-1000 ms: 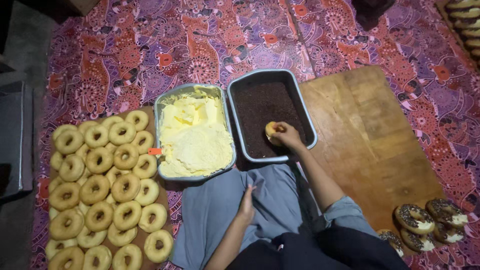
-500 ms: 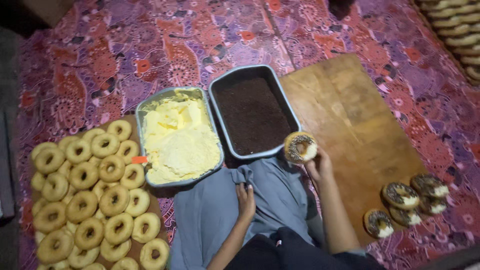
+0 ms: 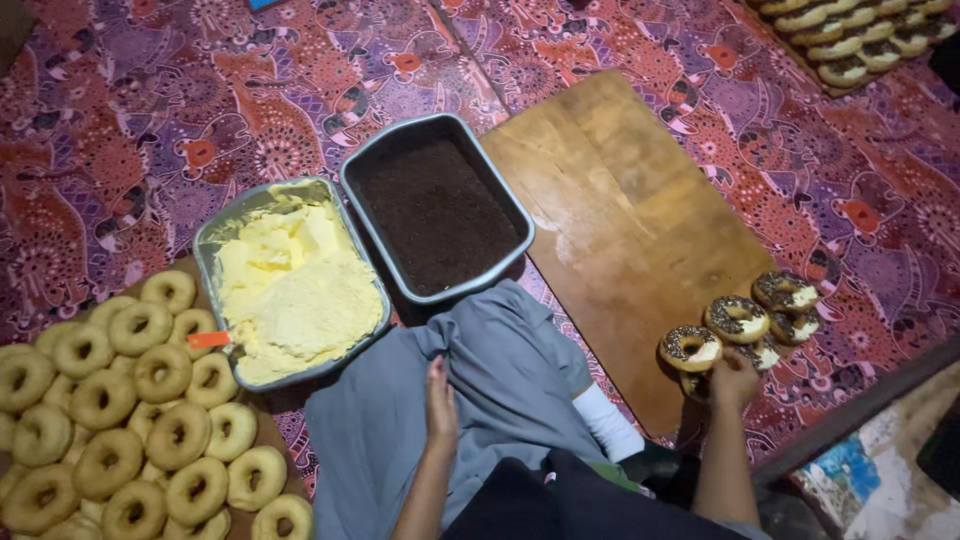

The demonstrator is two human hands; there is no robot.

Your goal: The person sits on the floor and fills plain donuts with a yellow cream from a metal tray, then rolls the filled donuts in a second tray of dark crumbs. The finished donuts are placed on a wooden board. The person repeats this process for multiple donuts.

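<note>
My right hand (image 3: 733, 378) reaches to the lower right and sets a doughnut coated with dark sprinkles (image 3: 690, 349) beside other coated doughnuts (image 3: 765, 315) on the wooden board (image 3: 625, 215); its fingers still touch the doughnut's edge. My left hand (image 3: 440, 400) rests flat on the grey cloth over my knee (image 3: 500, 370), holding nothing. Ahead sit a metal tray of dark sprinkles (image 3: 437, 213) and a metal tray of yellow cream (image 3: 290, 285). Plain doughnuts (image 3: 130, 400) lie piled at the left.
A patterned purple and red mat (image 3: 200, 90) covers the floor. More coated doughnuts (image 3: 850, 40) lie in rows at the top right. A small orange scraper handle (image 3: 208, 340) sticks out of the cream tray. A dark ledge (image 3: 860, 400) runs along the lower right.
My right hand lifted the doughnut out of the sprinkle tray, sprinkles now on it, and carried it right to the group on the board. The left hand stayed on my knee.
</note>
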